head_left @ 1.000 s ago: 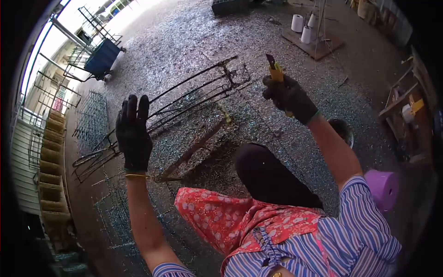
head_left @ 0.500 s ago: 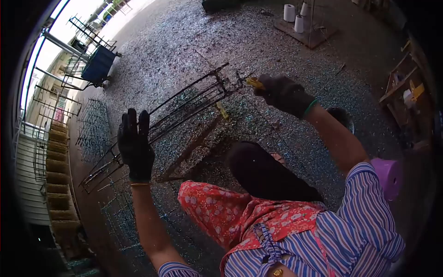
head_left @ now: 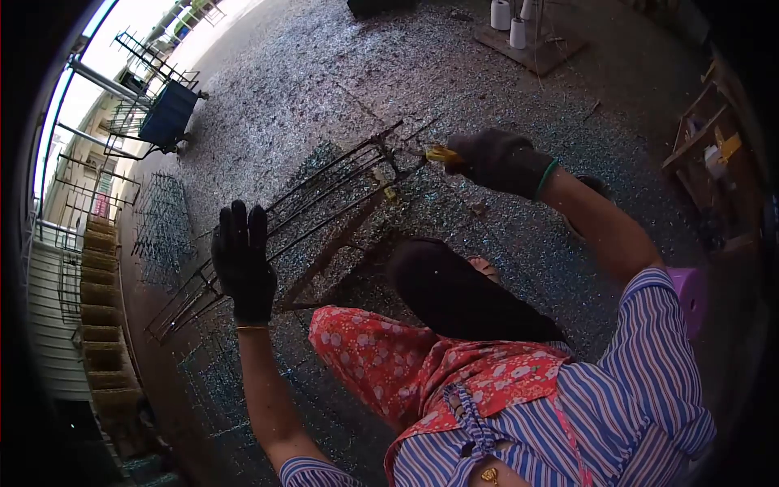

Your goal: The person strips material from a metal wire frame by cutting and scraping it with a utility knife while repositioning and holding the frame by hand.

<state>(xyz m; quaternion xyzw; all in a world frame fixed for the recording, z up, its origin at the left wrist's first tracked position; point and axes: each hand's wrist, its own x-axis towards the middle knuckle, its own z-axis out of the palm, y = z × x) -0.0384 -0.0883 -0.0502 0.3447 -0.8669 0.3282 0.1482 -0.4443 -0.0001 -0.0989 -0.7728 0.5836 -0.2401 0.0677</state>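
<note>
My right hand (head_left: 495,161), in a dark glove, is wrapped round a yellow cutter (head_left: 441,154), which points left at the right end of a dark wire frame (head_left: 320,188). The frame slants from lower left to upper right above the littered floor. At its left part my left hand (head_left: 243,264), also gloved, is raised with the fingers straight and the palm side against or very near the rods; exact contact is hidden. A second yellow object (head_left: 390,193) shows beyond the frame's lower rods.
A blue cart (head_left: 169,114) stands at the upper left, with a wire rack (head_left: 162,223) below it. White cones (head_left: 518,34) sit on a board (head_left: 535,50) at the top right. Shiny scraps cover the floor (head_left: 406,65). A purple roll (head_left: 690,300) lies at the right.
My right hand has come down and left with the cutter, from above the frame to its right end. The frame has shifted and turned slightly. My left hand stays with its fingers straight.
</note>
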